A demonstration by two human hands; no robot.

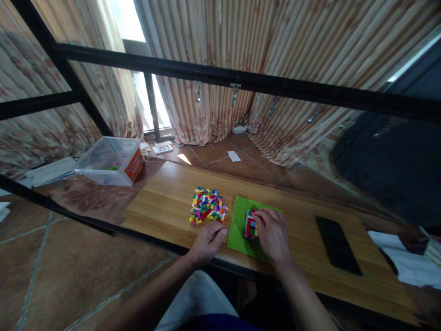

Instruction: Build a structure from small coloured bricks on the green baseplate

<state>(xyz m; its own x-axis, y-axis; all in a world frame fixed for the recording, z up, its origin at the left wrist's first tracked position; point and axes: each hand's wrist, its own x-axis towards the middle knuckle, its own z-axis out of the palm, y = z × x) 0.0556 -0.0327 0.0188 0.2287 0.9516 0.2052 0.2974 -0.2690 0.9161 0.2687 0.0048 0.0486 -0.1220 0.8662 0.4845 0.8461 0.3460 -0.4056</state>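
My right hand (273, 229) is over a small structure of colored building bricks (250, 225), its fingers pinched together at the top. A small pink brick (254, 212) shows at the fingertips. The structure stands on a green studded baseplate (237, 232), and the hand hides its right side. My left hand (209, 240) is closed at the table's front edge, left of the baseplate. Its fingers are curled in, so whatever they may hold is hidden. Just beyond it lies a loose pile of multicolored bricks (207, 205).
On the wooden table (161, 202), a black phone (338, 245) lies to the right. A clear plastic bin (103, 161) with a few pieces sits on the floor at left. A black metal bar (213, 71) crosses in front of the curtains (220, 41). White papers (396, 257) are at far right.
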